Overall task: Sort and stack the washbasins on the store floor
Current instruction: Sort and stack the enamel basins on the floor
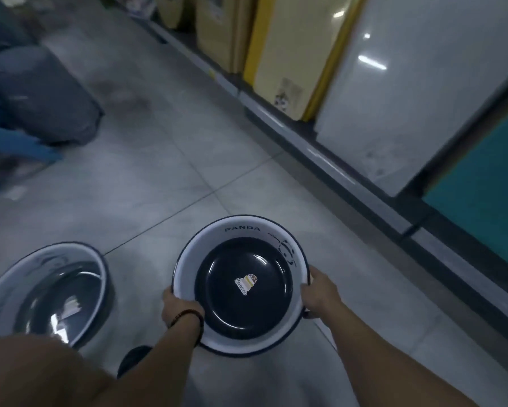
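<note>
A grey tiled floor [188, 177] fills most of the view. Along the right, a low shelf [320, 154] is lined with upright panels: a yellow one [291, 54] far off, then a white one [408, 98], then a teal one [487, 177] nearest. At far left only blurred grey and blue shapes are seen, and they cannot be identified.

Two washbasins are in view, both white-walled with dark bottoms. One basin [17, 286] is set on the floor at near left; it is blurred, so it cannot be told whether it is a single basin or already a stack. The other, the panda basin [246, 312], is held near the middle, well apart from the first; whether it is lifted or resting on the floor cannot be told.

Its rim is gripped on both sides: the left hand [177, 306] and the right hand [320, 292] are each closed on it, with the right fingers [305, 286] hooked over the edge. A dark bracelet [188, 315] is worn on the left wrist, and a small sticker [246, 284] is stuck to the basin's bottom.

The task is judged unfinished: the held basin is not yet nested with the other, so at least this stacking remains.
</note>
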